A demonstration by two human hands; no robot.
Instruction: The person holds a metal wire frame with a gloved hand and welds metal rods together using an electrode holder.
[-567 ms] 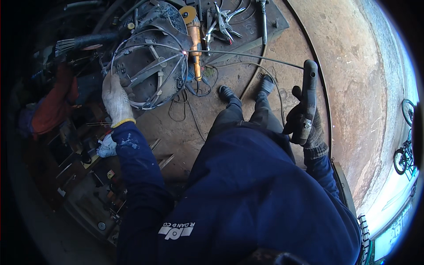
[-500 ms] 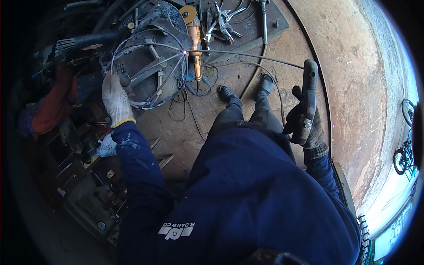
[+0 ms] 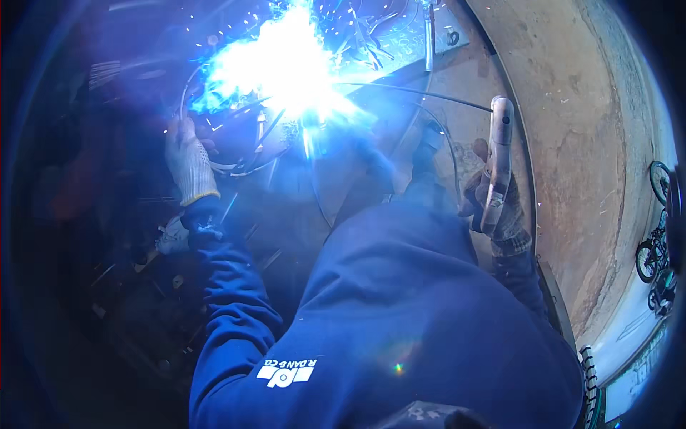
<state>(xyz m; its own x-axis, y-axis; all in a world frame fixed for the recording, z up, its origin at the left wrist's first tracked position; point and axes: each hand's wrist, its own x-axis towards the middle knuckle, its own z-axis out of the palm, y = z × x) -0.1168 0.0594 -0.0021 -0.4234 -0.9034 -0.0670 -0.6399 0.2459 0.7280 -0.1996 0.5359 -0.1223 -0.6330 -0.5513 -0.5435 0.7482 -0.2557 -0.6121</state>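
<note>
My left hand (image 3: 189, 163), in a white knit glove, grips the round wire frame (image 3: 236, 154) on the ground in front of me. A bright blue-white welding arc (image 3: 286, 68) with flying sparks burns at the frame and hides most of it. My right hand (image 3: 493, 204), in a dark glove, holds an electrode holder (image 3: 498, 161) upright at my right side. A thin welding rod (image 3: 421, 94) runs from its top leftward into the arc. My shoes (image 3: 427, 146) stand just below the glare.
Metal tools and a steel plate (image 3: 429, 36) lie at the top, partly lost in glare. A curved concrete kerb (image 3: 572, 143) bends along the right. Bicycles (image 3: 654, 250) stand at the far right edge. Dark scrap metal (image 3: 143, 300) fills the lower left.
A welding arc has struck at the wire frame, flooding the scene with blue light and sparks. Both hands hold about the same places as before.
</note>
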